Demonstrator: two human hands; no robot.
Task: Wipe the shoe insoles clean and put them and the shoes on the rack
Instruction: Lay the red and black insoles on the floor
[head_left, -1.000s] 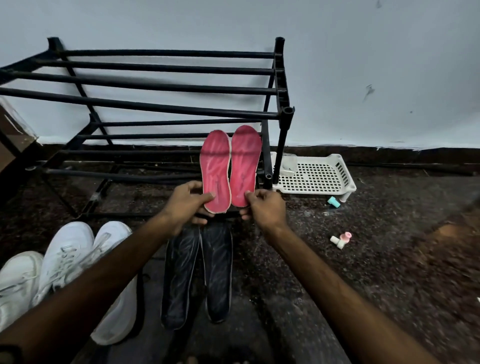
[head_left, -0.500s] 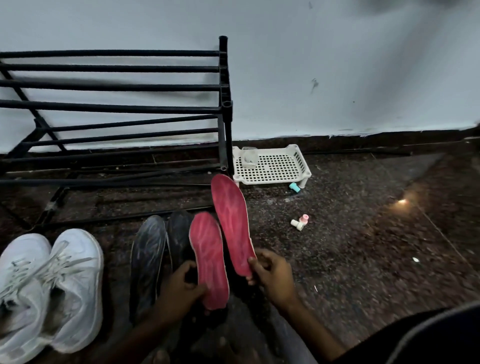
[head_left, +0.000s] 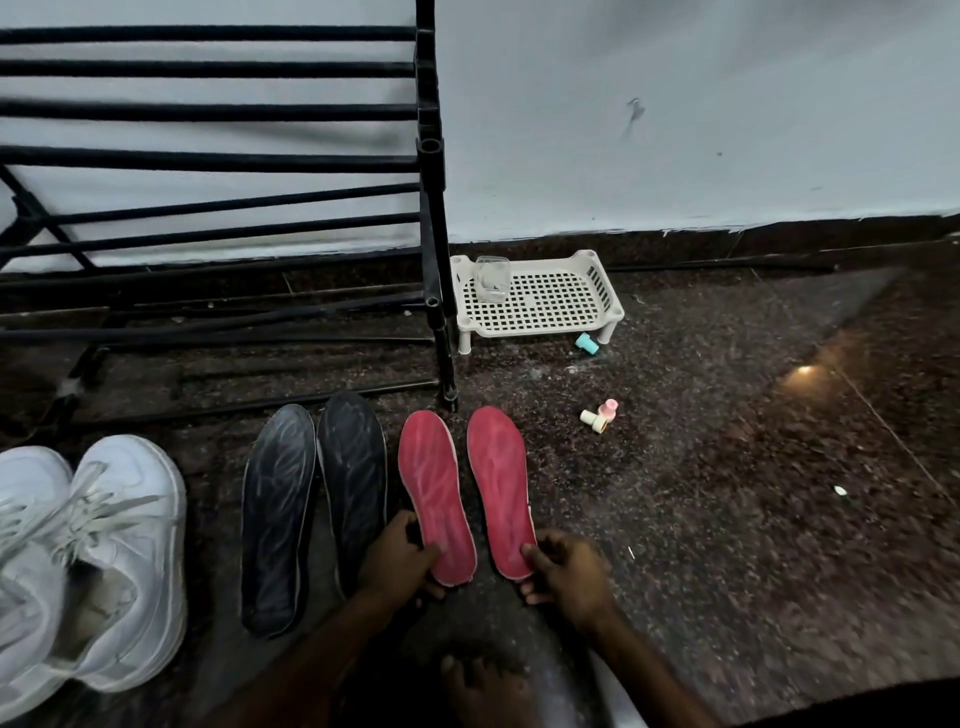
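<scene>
Two red insoles lie side by side on the dark floor in front of the rack's right post. My left hand (head_left: 397, 558) pinches the heel of the left red insole (head_left: 434, 488). My right hand (head_left: 569, 569) pinches the heel of the right red insole (head_left: 501, 483). Two black insoles (head_left: 278, 514) (head_left: 353, 473) lie flat just left of them. A pair of white shoes (head_left: 88, 561) stands at the far left. The black metal rack (head_left: 218, 156) rises against the wall, its bars bare.
A white perforated tray (head_left: 545, 301) with a clear cup (head_left: 492, 278) stands right of the rack. A teal cap (head_left: 587, 344) and a small pink and cream piece (head_left: 600, 415) lie on the floor. My bare foot (head_left: 483, 686) shows at the bottom edge.
Both hands have brought the red insoles down from the rack's lower bars and laid them flat on the floor, right of the black insoles. The view has shifted right.
</scene>
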